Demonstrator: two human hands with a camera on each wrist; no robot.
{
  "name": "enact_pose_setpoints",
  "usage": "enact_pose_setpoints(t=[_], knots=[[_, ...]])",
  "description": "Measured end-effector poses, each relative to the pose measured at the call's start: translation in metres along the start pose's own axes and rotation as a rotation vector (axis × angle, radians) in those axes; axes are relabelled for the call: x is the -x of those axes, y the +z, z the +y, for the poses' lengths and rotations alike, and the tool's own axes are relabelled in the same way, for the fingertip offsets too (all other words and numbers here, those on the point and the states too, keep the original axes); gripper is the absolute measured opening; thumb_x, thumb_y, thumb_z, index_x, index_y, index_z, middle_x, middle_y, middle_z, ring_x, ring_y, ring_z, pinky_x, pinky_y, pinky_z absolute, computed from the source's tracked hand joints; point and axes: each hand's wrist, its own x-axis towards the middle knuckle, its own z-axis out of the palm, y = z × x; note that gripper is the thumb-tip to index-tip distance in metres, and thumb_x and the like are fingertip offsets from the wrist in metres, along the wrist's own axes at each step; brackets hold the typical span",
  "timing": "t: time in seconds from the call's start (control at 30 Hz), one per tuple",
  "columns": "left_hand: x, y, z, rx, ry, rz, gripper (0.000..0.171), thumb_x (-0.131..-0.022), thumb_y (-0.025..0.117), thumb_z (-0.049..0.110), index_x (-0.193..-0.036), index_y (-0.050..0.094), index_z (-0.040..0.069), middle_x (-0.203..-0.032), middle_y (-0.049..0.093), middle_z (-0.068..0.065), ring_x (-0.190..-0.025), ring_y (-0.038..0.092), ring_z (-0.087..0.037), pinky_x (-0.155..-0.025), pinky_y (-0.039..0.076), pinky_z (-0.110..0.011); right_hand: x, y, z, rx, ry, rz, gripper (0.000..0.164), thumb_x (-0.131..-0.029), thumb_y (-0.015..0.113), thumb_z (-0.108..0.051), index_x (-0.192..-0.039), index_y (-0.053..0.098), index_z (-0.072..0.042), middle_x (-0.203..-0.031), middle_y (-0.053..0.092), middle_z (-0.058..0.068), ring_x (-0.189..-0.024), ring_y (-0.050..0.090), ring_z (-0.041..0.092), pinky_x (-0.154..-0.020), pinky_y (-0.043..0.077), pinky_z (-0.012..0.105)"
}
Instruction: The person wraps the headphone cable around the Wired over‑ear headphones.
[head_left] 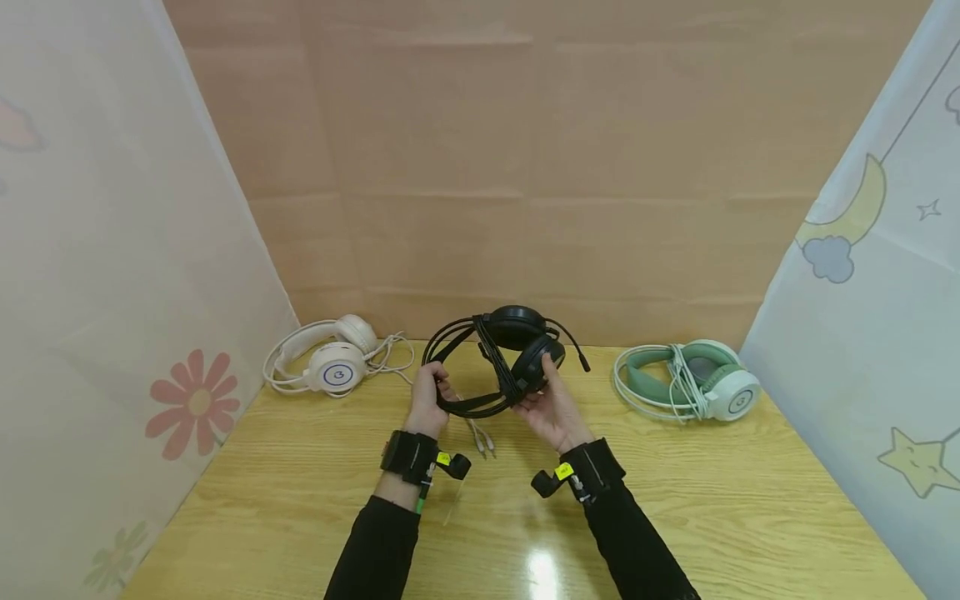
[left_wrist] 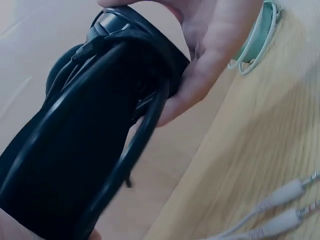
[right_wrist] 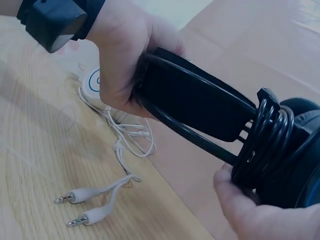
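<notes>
A black headset [head_left: 517, 327] with a boom microphone [head_left: 577, 346] is held up above the table between both hands. Its black cable [right_wrist: 267, 135] is wound around the headband beside the ear cups. My left hand [head_left: 429, 400] grips the headband [right_wrist: 195, 97] at its left end, fingers wrapped around it. At the other end my right hand [head_left: 551, 412] holds the near ear cup [head_left: 538, 362], thumb on the cup's face and fingers underneath. In the left wrist view the right hand [left_wrist: 210, 55] shows behind the headband.
White headphones [head_left: 337, 367] lie at the back left; their cord runs behind the left hand to two white audio plugs [right_wrist: 92, 216] on the wooden table [head_left: 300, 500]. Green and white headphones [head_left: 705, 383], cord wrapped, lie at the right. Decorated panels stand on both sides.
</notes>
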Motion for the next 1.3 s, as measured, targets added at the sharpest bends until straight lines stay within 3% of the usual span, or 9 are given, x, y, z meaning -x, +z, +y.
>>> enact_pose_setpoints(t=[0.2, 0.3, 0.4, 0.5, 0.57, 0.7, 0.87, 1.1, 1.3], knots=[[-0.004, -0.002, -0.003, -0.009, -0.068, -0.07, 0.011, -0.09, 0.053, 0.007, -0.09, 0.043, 0.012, -0.063, 0.043, 0.004, -0.05, 0.041, -0.008, -0.049, 0.035, -0.019, 0.0, -0.001, 0.0, -0.023, -0.033, 0.045, 0.099, -0.089, 0.057, -0.058, -0.153, -0.001, -0.01, -0.147, 0.017, 0.021, -0.142, 0.024, 0.029, -0.119, 0.026, 0.034], [-0.006, -0.002, -0.006, -0.016, -0.095, -0.125, 0.012, -0.093, 0.057, 0.01, -0.101, 0.048, 0.01, -0.066, 0.054, 0.003, -0.054, 0.052, -0.007, -0.049, 0.039, -0.015, 0.0, -0.004, 0.0, -0.025, -0.065, 0.089, 0.098, -0.088, 0.056, -0.061, -0.152, 0.005, -0.007, -0.144, 0.022, 0.02, -0.14, 0.029, 0.029, -0.118, 0.027, 0.033], [-0.006, 0.001, -0.011, -0.012, -0.105, -0.159, 0.012, -0.094, 0.059, 0.012, -0.103, 0.052, 0.008, -0.074, 0.059, 0.0, -0.063, 0.058, -0.009, -0.056, 0.044, -0.017, 0.0, -0.007, 0.002, -0.031, -0.11, 0.15, 0.085, -0.091, 0.055, -0.057, -0.147, 0.017, -0.007, -0.137, 0.033, 0.015, -0.132, 0.041, 0.025, -0.115, 0.033, 0.032], [-0.006, 0.003, -0.016, -0.002, -0.08, -0.188, 0.014, -0.096, 0.052, 0.009, -0.107, 0.044, 0.008, -0.093, 0.054, -0.004, -0.075, 0.054, -0.015, -0.067, 0.046, -0.025, -0.002, -0.009, 0.003, -0.032, -0.135, 0.196, 0.062, -0.095, 0.055, -0.046, -0.137, 0.028, -0.009, -0.128, 0.044, 0.009, -0.117, 0.054, 0.018, -0.109, 0.041, 0.029], [-0.006, 0.005, -0.019, -0.003, -0.056, -0.192, 0.019, -0.095, 0.048, 0.006, -0.107, 0.036, 0.012, -0.099, 0.046, -0.006, -0.076, 0.049, -0.016, -0.066, 0.043, -0.027, -0.003, -0.01, 0.003, -0.035, -0.13, 0.208, 0.055, -0.096, 0.055, -0.042, -0.134, 0.03, -0.01, -0.126, 0.047, 0.007, -0.112, 0.057, 0.015, -0.107, 0.043, 0.027], [-0.007, 0.008, -0.02, -0.093, 0.033, -0.203, 0.028, -0.093, 0.045, 0.003, -0.106, 0.025, 0.017, -0.096, 0.04, -0.004, -0.07, 0.04, -0.012, -0.059, 0.037, -0.025, -0.005, -0.013, -0.001, -0.038, -0.085, 0.188, 0.078, -0.091, 0.061, -0.052, -0.144, 0.021, -0.01, -0.133, 0.044, 0.01, -0.126, 0.051, 0.019, -0.112, 0.038, 0.029], [-0.008, 0.007, -0.016, -0.256, 0.085, -0.225, 0.027, -0.094, 0.043, 0.005, -0.107, 0.023, 0.018, -0.085, 0.04, -0.002, -0.062, 0.037, -0.01, -0.053, 0.03, -0.024, -0.004, -0.014, -0.008, -0.1, -0.006, 0.161, 0.106, -0.081, 0.066, -0.062, -0.154, 0.008, -0.011, -0.14, 0.034, 0.018, -0.147, 0.027, 0.029, -0.119, 0.027, 0.033], [-0.007, 0.003, -0.016, -0.384, 0.065, -0.258, 0.03, -0.093, 0.046, 0.007, -0.115, 0.028, 0.014, -0.086, 0.038, -0.004, -0.065, 0.035, -0.015, -0.059, 0.03, -0.027, -0.001, -0.013, -0.005, -0.046, 0.008, 0.223, 0.093, -0.088, 0.061, -0.055, -0.15, 0.014, -0.006, -0.131, 0.04, 0.014, -0.142, 0.034, 0.026, -0.105, 0.042, 0.028], [-0.008, 0.001, -0.021, -0.4, 0.048, -0.257, 0.047, -0.095, 0.057, 0.014, -0.136, 0.035, 0.014, -0.09, 0.057, -0.005, -0.064, 0.053, -0.012, -0.058, 0.039, -0.025, -0.002, -0.011, 0.002, -0.038, -0.07, 0.3, 0.084, -0.091, 0.059, -0.051, -0.151, 0.016, -0.012, -0.127, 0.042, 0.011, -0.132, 0.044, 0.025, -0.099, 0.044, 0.027]])
